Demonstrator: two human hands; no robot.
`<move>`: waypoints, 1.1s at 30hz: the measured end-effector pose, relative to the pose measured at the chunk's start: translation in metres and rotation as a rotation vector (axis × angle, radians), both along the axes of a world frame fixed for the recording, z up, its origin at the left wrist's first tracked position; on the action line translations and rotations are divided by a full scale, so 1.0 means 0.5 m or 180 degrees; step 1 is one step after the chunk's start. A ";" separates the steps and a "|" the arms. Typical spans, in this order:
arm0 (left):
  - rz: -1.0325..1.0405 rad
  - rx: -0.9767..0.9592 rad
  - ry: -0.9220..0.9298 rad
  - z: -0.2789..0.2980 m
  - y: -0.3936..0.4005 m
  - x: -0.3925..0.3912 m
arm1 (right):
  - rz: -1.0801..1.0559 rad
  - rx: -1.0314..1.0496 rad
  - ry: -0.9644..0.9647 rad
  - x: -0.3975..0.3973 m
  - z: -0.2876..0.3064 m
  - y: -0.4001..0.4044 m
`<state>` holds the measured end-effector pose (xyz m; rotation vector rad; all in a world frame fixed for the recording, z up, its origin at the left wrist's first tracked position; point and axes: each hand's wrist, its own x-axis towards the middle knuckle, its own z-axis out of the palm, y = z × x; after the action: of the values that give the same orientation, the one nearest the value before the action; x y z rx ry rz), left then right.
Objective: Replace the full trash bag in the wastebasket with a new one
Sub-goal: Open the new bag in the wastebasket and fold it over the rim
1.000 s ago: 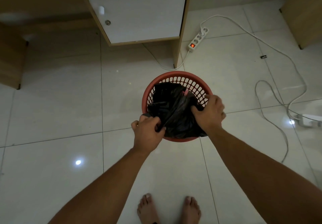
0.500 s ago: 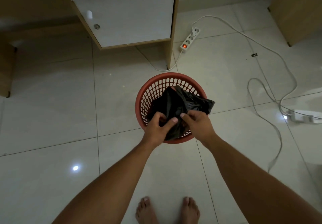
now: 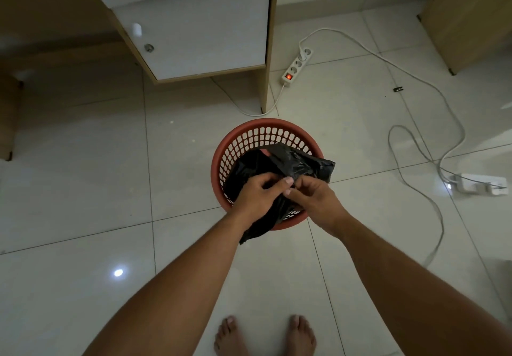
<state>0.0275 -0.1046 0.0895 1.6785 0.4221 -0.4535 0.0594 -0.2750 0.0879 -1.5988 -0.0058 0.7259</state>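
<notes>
Both hands meet over the near half of the red wastebasket [image 3: 243, 134], which stands on the tiled floor straight ahead. Left hand [image 3: 256, 196] grips the crumpled black trash bag [image 3: 302, 162] from the left; right hand [image 3: 311, 199] pinches it from the right, thumbs nearly touching. Bag's length runs from a tail hanging over the near rim, up between the hands, to a corner overhanging the far-right rim. Neither hand is nearer.

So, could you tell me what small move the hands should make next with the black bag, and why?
Probably lift it straight up: the left hand and right hand grip the gathered black bag, which partly sits inside the red wastebasket.
</notes>
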 end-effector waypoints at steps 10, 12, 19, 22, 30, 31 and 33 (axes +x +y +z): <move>0.1090 0.0527 0.0325 -0.055 0.084 -0.026 | -0.1591 0.0201 0.0370 0.029 0.007 -0.044; 0.1805 0.0174 0.0508 -0.060 0.095 -0.042 | -0.2050 0.0024 0.0360 0.039 0.009 -0.049; 0.2430 -0.1095 0.0556 -0.042 0.117 -0.059 | -0.2985 0.0253 0.0395 0.055 0.027 -0.051; 0.2536 -0.0888 0.0603 -0.055 0.111 -0.073 | -0.2695 -0.0058 0.0310 0.033 0.011 -0.059; 0.2900 -0.2653 0.0214 -0.081 0.171 -0.162 | -0.3084 -0.0111 0.0936 -0.004 -0.030 -0.132; 0.2666 -0.2400 0.0297 -0.080 0.172 -0.171 | -0.3159 0.0115 0.0990 -0.005 -0.028 -0.135; 0.2211 -0.1581 0.0492 -0.084 0.166 -0.178 | -0.3252 0.0408 0.1082 -0.009 -0.031 -0.133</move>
<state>-0.0616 -0.0217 0.0477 0.9376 0.8859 -0.1457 0.0550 -0.3413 0.0721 -1.1186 0.9247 0.1646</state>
